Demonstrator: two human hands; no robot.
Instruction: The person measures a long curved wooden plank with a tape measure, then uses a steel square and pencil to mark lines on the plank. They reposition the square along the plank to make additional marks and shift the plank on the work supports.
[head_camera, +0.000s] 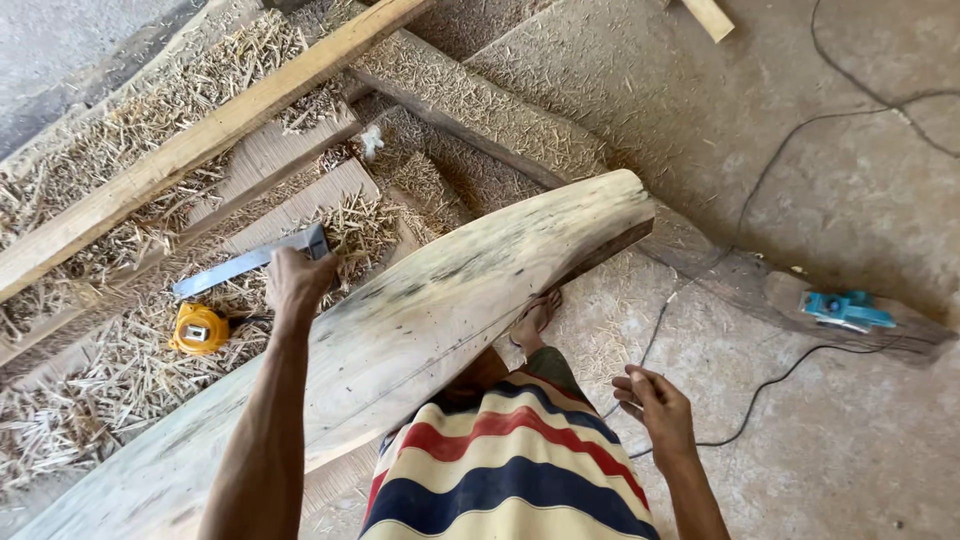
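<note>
Far left, a yellow tape measure (199, 328) lies in wood shavings, a metal square (250, 262) just beyond it. The left hand (297, 282) rests on the square's right end, fingers curled over it. The curved plank (420, 330) runs near-left to far-right. The right hand (655, 405) hangs loosely curled, empty, near a blue planer (846, 311) far right.
</note>
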